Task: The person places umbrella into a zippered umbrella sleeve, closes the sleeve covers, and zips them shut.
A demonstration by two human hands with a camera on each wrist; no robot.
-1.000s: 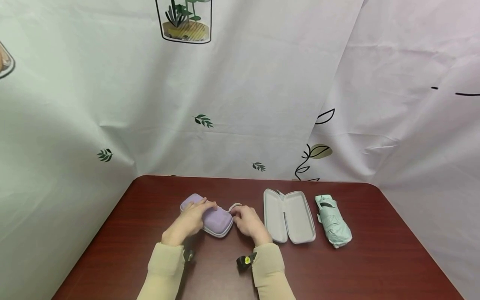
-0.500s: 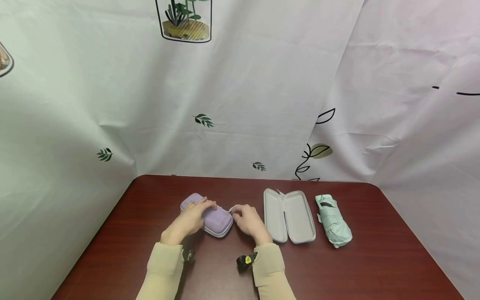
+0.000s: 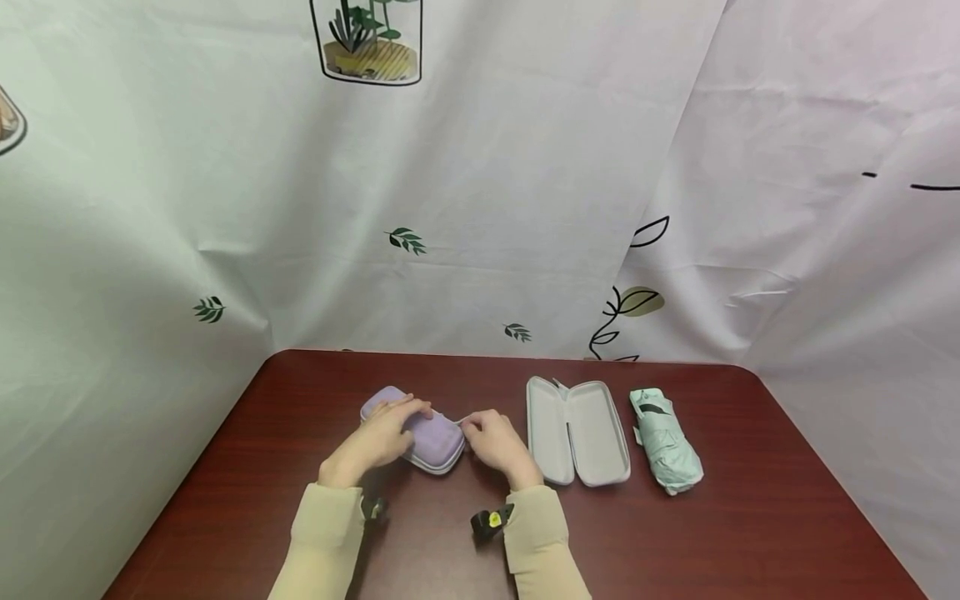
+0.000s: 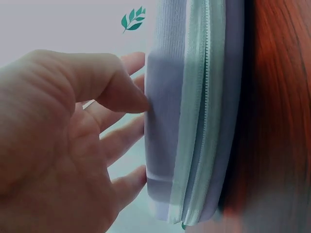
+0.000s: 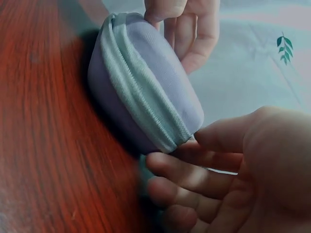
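A purple zip case (image 3: 435, 440) with a pale zipper band (image 5: 141, 92) lies on the table left of centre. My left hand (image 3: 378, 433) rests on its top, with extended fingers and thumb tip pressing the fabric, as the left wrist view shows. My right hand (image 3: 495, 442) is at the case's right corner. There thumb and fingers pinch the zipper pull, which is mostly hidden between them. A thin pale cord (image 5: 221, 171) shows among the right fingers. Along the sides in view, the two zipper edges run close together.
An open pale grey case (image 3: 600, 442) lies flat on the dark red table (image 3: 675, 550), right of my right hand. Beyond it is a folded mint-green umbrella (image 3: 670, 446). A white printed cloth (image 3: 480, 167) hangs behind the table.
The pale cord loop that arched above my right fingers has dropped to a nearly straight line. My left wrist has shifted slightly left; the cases and umbrella stay in place.
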